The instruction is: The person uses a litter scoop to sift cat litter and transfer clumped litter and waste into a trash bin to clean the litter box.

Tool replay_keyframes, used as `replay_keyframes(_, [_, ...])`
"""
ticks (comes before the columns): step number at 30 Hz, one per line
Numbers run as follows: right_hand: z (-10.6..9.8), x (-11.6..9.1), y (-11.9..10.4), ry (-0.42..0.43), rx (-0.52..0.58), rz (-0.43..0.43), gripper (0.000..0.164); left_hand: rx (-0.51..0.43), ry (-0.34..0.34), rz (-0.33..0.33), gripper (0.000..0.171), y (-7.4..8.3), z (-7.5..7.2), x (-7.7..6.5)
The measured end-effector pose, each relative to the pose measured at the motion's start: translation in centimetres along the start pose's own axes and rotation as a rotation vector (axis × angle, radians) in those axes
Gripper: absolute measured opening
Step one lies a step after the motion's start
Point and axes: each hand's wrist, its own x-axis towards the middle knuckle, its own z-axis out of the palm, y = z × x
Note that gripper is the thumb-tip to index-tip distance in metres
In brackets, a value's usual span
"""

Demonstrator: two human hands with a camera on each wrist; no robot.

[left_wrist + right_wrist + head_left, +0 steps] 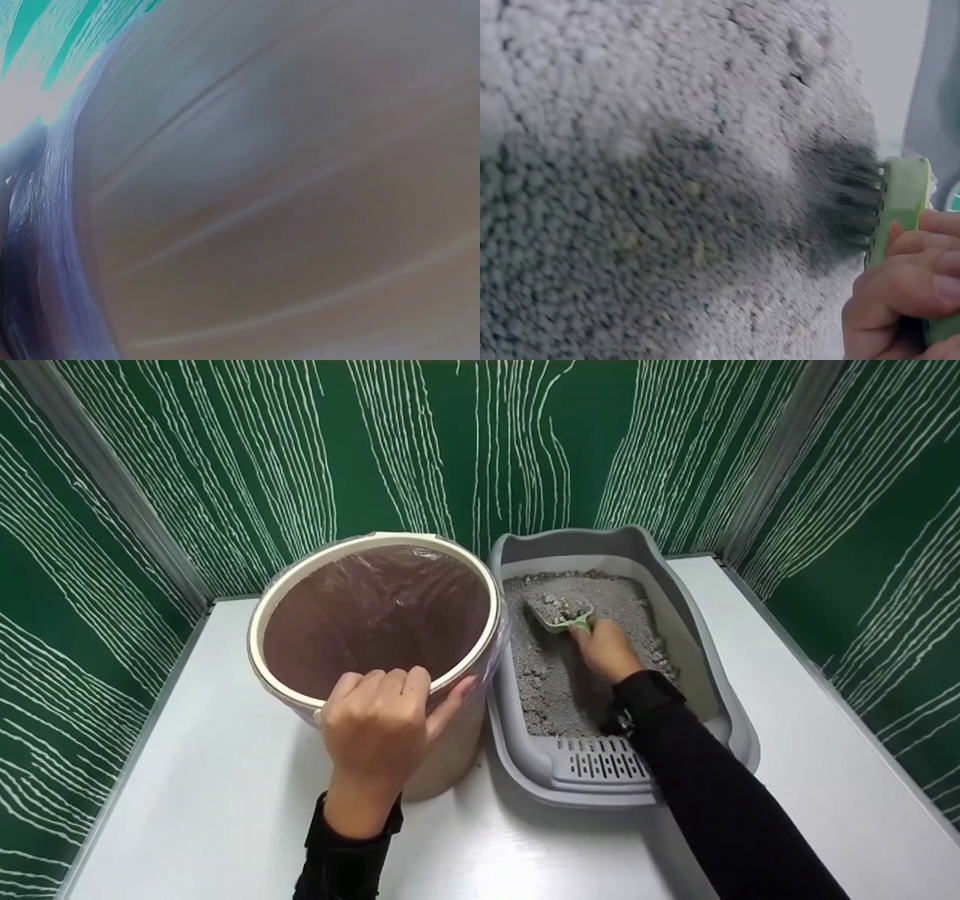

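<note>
Right fingers: closed together around the green handle (580,623) of a scoop (556,628); the pale green end is seen gripped in the right wrist view.
Right hand and arm: the hand (606,649) is reached forward over the litter box (701,637), and the forearm, covered by a black sleeve (727,795), is slanted in from the lower right.
Left fingers: folded side by side over the near rim (256,641) of a bin (454,754), their tips hidden; the thumb is laid along the outside.
Left hand and arm: the hand (377,727) is held knuckles up, with the wrist wrapped in black.
Scoop: held over the left rear part of the litter box, loaded with pale and darker clumps; whether the bed is touched cannot be told.
Litter: grey and granular (546,690), heaped unevenly and flecked with yellow and blue-green bits.
Litter box: grey, high-walled, slotted at the front, set just beside the bin.
Bin: cream-rimmed, lined with a translucent bag (375,615).
Surroundings: a white tabletop (187,750) is enclosed by green walls (405,435) streaked with white lines.
</note>
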Motion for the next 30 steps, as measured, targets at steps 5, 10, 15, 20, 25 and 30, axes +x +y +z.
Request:
replay_keyframes(5, [-0.3,0.2,0.0,0.032,0.005,0.013,0.033,0.007,0.001,0.003,0.062,-0.1,0.0,0.0])
replay_keyframes(10, [-0.6,0.0,-0.1,0.058,-0.037,0.025,0.039,0.007,-0.003,0.004,0.062,-0.1,0.1,0.0])
replay_keyframes(15, [-1.3,-0.5,-0.3,0.108,-0.087,0.020,0.032,0.001,-0.007,0.000,0.062,-0.1,0.1,-0.1])
replay_keyframes(20, [-2.1,-1.2,-0.2,0.144,-0.148,0.023,0.036,-0.009,-0.011,0.003,0.061,0.0,0.1,-0.1])
replay_keyframes(25, [-2.5,-1.5,-0.4,0.147,-0.187,0.013,0.040,-0.004,-0.011,0.005,0.061,0.0,0.1,-0.1])
replay_keyframes(30, [-2.6,-1.6,-0.8,0.118,-0.164,0.041,0.030,-0.006,-0.009,0.004,0.061,0.0,0.1,0.0])
